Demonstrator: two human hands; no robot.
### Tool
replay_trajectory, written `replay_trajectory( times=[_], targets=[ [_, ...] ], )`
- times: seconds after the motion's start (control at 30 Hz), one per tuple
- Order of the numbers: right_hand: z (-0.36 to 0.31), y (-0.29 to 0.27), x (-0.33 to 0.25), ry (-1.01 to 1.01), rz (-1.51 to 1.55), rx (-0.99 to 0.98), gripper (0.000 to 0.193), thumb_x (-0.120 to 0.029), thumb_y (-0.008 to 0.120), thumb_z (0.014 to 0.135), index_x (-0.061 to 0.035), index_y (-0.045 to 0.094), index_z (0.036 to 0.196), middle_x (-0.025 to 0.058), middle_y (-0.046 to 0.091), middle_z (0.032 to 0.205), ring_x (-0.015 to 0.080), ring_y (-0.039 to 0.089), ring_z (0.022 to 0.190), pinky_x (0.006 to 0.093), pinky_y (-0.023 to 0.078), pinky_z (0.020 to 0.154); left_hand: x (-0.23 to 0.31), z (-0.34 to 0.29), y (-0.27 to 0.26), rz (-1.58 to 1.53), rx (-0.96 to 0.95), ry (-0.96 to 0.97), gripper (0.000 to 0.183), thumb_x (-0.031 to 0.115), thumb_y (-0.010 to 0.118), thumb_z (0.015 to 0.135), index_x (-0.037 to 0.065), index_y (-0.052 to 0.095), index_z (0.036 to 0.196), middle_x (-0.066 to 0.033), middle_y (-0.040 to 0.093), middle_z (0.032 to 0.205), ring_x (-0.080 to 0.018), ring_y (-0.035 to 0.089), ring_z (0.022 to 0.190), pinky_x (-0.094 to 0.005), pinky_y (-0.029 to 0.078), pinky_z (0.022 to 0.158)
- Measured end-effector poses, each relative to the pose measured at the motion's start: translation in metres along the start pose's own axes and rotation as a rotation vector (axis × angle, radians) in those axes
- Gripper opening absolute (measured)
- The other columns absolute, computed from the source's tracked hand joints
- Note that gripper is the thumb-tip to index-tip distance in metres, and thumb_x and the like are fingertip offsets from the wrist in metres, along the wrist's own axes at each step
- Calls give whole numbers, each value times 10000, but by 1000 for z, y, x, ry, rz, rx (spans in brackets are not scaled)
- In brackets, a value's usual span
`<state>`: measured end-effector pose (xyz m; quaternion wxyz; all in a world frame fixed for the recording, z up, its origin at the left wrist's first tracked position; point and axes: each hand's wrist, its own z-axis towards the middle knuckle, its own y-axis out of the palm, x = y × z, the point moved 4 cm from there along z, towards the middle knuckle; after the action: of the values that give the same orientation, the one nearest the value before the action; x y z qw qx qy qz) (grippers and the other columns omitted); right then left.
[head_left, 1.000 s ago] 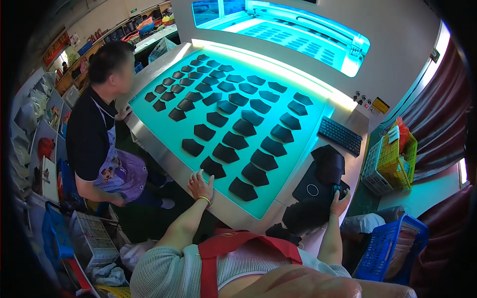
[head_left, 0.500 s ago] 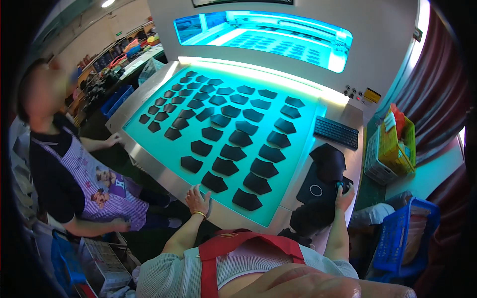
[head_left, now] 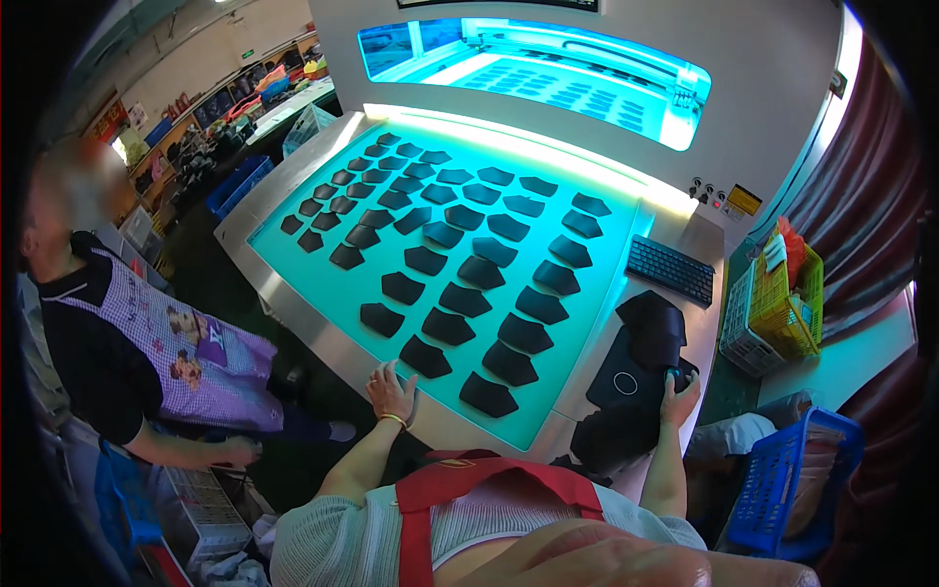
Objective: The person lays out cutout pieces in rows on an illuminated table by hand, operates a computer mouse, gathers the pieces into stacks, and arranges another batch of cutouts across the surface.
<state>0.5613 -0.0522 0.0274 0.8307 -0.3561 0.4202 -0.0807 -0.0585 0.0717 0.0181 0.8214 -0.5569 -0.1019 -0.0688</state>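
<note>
My left hand (head_left: 391,393) rests open, fingers spread, at the near metal edge of a glowing teal work surface (head_left: 323,293). Several dark, angular cut pieces (head_left: 425,356) lie in rows across that surface. At the right my right hand (head_left: 677,399) curls over a small dark computer mouse (head_left: 674,376), mostly covered by the fingers. Beside it is a black pad (head_left: 608,372) with a white ring. Stacked dark pieces (head_left: 653,328) lie on the pad's far side, and more dark pieces (head_left: 614,435) lie at its near side.
A black keyboard (head_left: 671,270) lies beyond the pad. Behind the surface stands a large machine (head_left: 626,39) with a lit window. Yellow (head_left: 788,308) and blue (head_left: 794,479) baskets stand at the right. A person in a checked apron (head_left: 186,362) stands at the left.
The person at the left has stepped back from the table and taken a hand off its edge. My view has shifted slightly; both my hands stay in place.
</note>
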Motion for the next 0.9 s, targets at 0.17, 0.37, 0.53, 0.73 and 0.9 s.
replay_trajectory(
  times=[0.17,0.37,0.53,0.73,0.9],
  targets=[
    [2,2,-3,-54,-36,-7,681,-333,774,775,1,500,1302,203,574,1234,382,517,1175,456,398,1036,-7,-1,8,-1,7,-7,607,468,652,870,123,472,1336,-109,504,1297,-307,461,1221,-462,346,991],
    [0,0,-4,-44,-55,-30,686,-322,790,757,-25,506,1305,179,602,1205,371,541,1151,456,410,1021,-6,0,9,7,-13,-15,613,477,647,873,125,466,1342,-103,498,1312,-297,457,1228,-460,343,1004],
    [-2,-3,-8,-34,-33,-35,688,-308,805,742,-47,512,1308,154,630,1181,362,561,1128,452,427,1003,-5,-2,7,-10,-4,-11,591,459,636,880,114,476,1332,-121,506,1298,-321,458,1217,-461,337,1005],
    [-2,-4,-5,-49,-14,-29,709,-290,826,722,-55,512,1313,143,647,1178,362,572,1116,446,435,993,-3,0,8,24,-21,-15,607,486,640,874,127,479,1337,-100,504,1307,-294,463,1221,-456,346,999],
    [-1,-2,-7,-70,-25,-37,715,-283,830,718,-50,511,1314,138,652,1179,357,576,1112,444,435,992,-8,-1,13,27,-4,-8,583,474,621,893,133,473,1341,-106,503,1313,-300,462,1223,-459,346,997]
  ],
)
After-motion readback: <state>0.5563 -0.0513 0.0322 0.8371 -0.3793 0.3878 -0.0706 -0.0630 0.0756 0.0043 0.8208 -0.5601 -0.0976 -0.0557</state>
